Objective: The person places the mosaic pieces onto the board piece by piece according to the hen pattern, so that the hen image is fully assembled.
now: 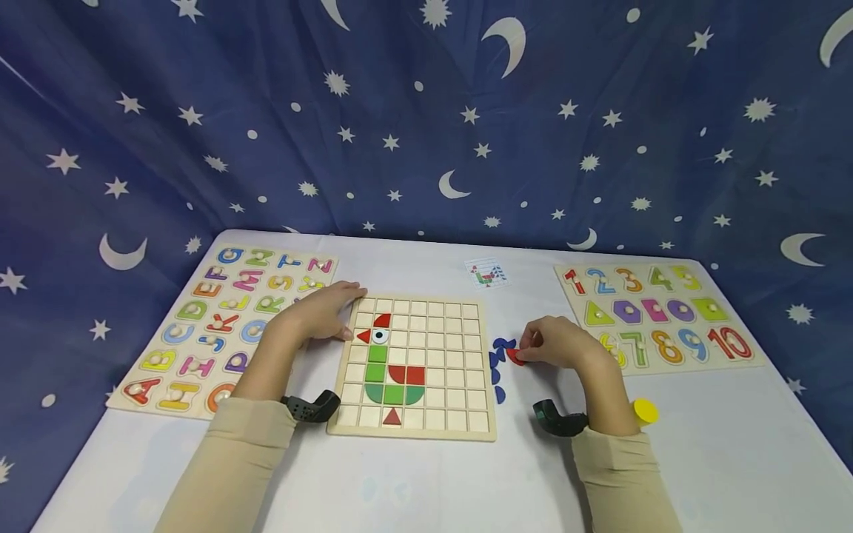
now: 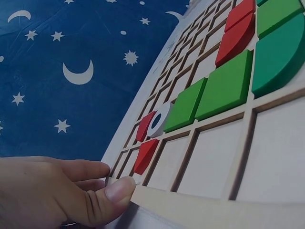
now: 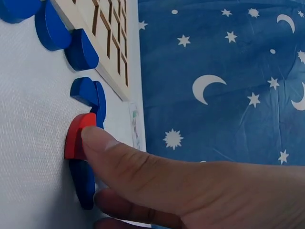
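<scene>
The left hand [image 1: 323, 311], thumb and forefinger parted, touches the grid board [image 1: 455, 381] at its ten o'clock corner; the right hand [image 1: 553, 342] pinches a red piece [image 3: 75, 136] just off the board's three o'clock edge. I'd lift straight up, sparing the blue pieces [image 3: 51, 28] crowded there, and mind that edge. From here, the counter [image 1: 426, 488] seems roomiest toward six o'clock.

- One grid board [image 1: 433, 435]
- One letter board [image 1: 229, 344]
- One number board [image 1: 642, 326]
- Five green blocks [image 1: 376, 372]
- Six red blocks [image 1: 415, 375]
- One eye block [image 1: 380, 335]
- At least six blue blocks [image 1: 495, 376]
- One picture card [image 1: 486, 273]
- One yellow piece [image 1: 645, 411]
- Two hands [image 1: 323, 309] [image 1: 556, 342]
</scene>
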### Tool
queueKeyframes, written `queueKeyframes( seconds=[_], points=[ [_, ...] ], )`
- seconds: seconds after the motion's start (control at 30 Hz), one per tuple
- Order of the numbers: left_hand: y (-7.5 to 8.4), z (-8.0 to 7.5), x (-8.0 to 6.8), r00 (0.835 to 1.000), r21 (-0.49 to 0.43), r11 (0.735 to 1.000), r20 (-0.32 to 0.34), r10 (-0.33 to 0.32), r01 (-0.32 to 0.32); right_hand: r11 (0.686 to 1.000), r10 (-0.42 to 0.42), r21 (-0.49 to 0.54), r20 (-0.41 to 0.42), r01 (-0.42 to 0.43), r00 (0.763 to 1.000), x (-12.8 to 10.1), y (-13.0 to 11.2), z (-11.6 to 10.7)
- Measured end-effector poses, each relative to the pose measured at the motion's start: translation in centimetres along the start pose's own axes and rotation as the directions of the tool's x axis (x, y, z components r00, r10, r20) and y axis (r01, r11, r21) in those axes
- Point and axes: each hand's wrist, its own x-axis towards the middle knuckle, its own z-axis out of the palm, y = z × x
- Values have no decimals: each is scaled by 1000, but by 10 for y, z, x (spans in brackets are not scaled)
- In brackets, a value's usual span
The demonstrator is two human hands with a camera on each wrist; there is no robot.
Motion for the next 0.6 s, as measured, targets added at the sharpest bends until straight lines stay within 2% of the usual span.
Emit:
queueKeyframes(
  seconds=[0.1,0.27,0.6],
  points=[
    [-1,2,0,1000,-10,1000,3,15,-15,999,36,7,20,-36,999,1,2,3],
    [-2,4,0,1000,3,1000,-2,28,-28,998,61,-3,4,-61,998,2,0,6],
    [-2,2,-1,1000,18,1000,-16,18,-18,1000,20,-18,-6,-20,1000,2,-7,7]
  ],
)
